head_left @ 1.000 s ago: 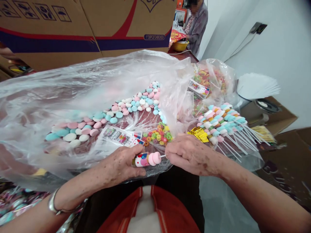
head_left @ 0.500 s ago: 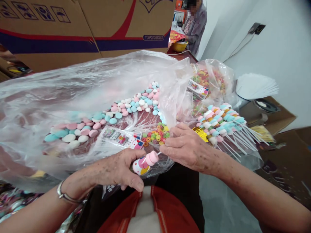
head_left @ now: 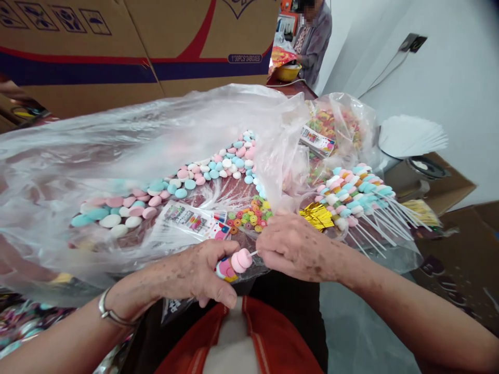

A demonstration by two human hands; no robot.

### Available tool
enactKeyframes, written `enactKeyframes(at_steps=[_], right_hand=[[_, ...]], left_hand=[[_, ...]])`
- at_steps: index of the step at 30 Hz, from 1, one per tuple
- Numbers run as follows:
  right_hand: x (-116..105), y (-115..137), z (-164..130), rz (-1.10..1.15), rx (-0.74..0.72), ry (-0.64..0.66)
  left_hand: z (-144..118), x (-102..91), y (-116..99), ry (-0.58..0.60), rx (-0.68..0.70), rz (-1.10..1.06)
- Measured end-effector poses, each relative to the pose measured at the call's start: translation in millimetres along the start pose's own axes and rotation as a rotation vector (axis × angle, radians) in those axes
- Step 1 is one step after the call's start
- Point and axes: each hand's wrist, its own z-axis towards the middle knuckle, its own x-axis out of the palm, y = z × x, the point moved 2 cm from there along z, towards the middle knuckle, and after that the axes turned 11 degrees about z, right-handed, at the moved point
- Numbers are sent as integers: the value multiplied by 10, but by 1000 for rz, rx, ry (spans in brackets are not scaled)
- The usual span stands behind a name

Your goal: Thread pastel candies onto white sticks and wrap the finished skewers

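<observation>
My left hand (head_left: 200,267) grips a small printed plastic bag (head_left: 225,270), its thumb on the near side and fingers curled around it. A candy skewer with pink marshmallow-like discs (head_left: 241,261) sits partly inside the bag, its end discs sticking out of the mouth. The fingers of my right hand (head_left: 290,244) are closed on the skewer's white stick (head_left: 254,253), just beyond the discs. Close behind the hands are small ring candies (head_left: 251,215) and a stack of printed bags (head_left: 191,221). Gold twist ties (head_left: 316,215) lie beside my right wrist.
Pink, blue and white candy discs (head_left: 218,169) spread over clear plastic sheeting (head_left: 136,130). Several finished skewers (head_left: 354,192) are piled at right, near a bag of ring candies (head_left: 339,127). A large carton (head_left: 136,47) stands behind; a person (head_left: 314,47) works farther back.
My right hand has dropped slightly and turned, uncovering more of the gold ties. My left hand and the bag have shifted slightly right, and the bag covers more of the skewer.
</observation>
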Motion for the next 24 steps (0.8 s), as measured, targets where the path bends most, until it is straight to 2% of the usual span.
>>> enactKeyframes(at_steps=[3,5,6,10,12,14,16,21,24], right_hand=[[32,4,23,184,199,157],[68,35,22,218,220,169],[87,60,20,179,169,129],[213,180,11,-139,-189,-126],[292,200,20,-205,-278,-190],[330,187,32,-208,-303,-238],[304,150,34,-199,-269,-255],[59,13,-17,-122,-11,-290],[21,-55,-9,-45,-65,-247]], left_hand=[[18,15,-9,-15,16,24],[33,19,0,-54,17,96],[39,19,-1,-70,19,129],[69,22,-56,-66,65,158],[93,27,-98,-61,87,153],[116,28,-133,-89,103,138],[128,20,-157,-132,118,90],[85,2,-194,-117,128,-93],[43,20,-227,-152,140,-117]])
